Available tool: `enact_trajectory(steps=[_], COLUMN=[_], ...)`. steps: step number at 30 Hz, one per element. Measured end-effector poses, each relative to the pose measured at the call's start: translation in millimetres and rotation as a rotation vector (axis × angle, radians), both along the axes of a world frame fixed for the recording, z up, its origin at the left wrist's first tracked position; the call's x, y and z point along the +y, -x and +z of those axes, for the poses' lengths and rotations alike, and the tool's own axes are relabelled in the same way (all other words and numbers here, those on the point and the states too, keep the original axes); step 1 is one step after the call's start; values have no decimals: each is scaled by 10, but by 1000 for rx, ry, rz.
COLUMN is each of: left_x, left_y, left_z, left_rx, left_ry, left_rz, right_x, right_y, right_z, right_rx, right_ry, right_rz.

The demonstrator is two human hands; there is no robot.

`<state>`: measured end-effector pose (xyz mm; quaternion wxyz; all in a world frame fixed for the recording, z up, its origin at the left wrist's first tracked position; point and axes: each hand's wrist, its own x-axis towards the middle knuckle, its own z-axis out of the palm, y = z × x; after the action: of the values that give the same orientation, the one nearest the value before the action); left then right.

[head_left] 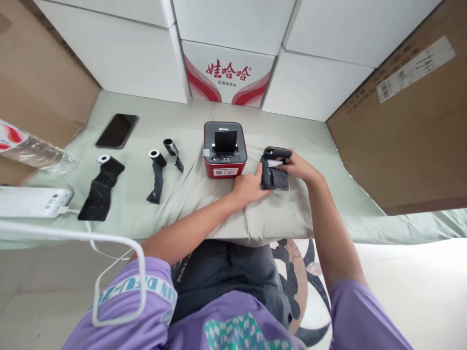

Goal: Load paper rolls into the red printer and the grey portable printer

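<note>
A small black portable printer (267,174) lies on the cloth with its lid (278,152) raised. My left hand (248,187) grips the printer's left side, thumb on top and fingers at the near edge. Reaching in from the right, my right hand (299,166) has its fingers closed at the white-ended paper roll (275,164) in the compartment; the fingertips are partly hidden. A dark paper strip (280,180) hangs from that roll toward me. Just left of my hands stands a red and black label printer (226,158) with black paper sticking up from its top.
Three partly unrolled black paper rolls lie leftward: a large one (98,192), a middle one (157,159) and a small one (170,146). Beyond them are a phone (117,131), a water bottle (44,153) and a white power bank (34,201) with a cable. White cartons (233,92) and a brown box (404,126) border the surface.
</note>
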<state>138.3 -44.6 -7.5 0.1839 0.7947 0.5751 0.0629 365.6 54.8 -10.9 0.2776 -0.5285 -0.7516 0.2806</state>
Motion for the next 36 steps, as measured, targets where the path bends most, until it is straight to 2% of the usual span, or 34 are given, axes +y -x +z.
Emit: enact_trajectory(steps=[3,8,12,14,17,20,23,31,33,36], left_x=[0,16,21,19,15,8,6,23,21,3], left_y=[-2,11,38,52,68,70,54,33,35,38], left_z=[-13,-31,-32,-28,-26,-40,-78,-150,-143,-112], left_rx=[-19,-81,-145,-174,-199,-212,-222,-194,-197,-198], left_ry=[-9,-30,-43,-53,-58,-79,-102,-141,-130,-119], left_rz=[4,-10,-40,-43,-49,-54,-63,-121,-116,-108], right_x=[-25,-26,-56,-87,-154,-263,-409,-667,-719,-843], right_y=[5,-20,-58,-54,-39,-53,-73,90,112,202], right_z=[63,305,453,490,533,577,591,459,520,768], right_rx=[-37,-17,148,210,189,176,279,444,489,557], right_ry=[106,228,301,340,386,367,343,316,277,98], right_rz=[50,65,-85,-105,-102,-144,-194,-329,-356,-363])
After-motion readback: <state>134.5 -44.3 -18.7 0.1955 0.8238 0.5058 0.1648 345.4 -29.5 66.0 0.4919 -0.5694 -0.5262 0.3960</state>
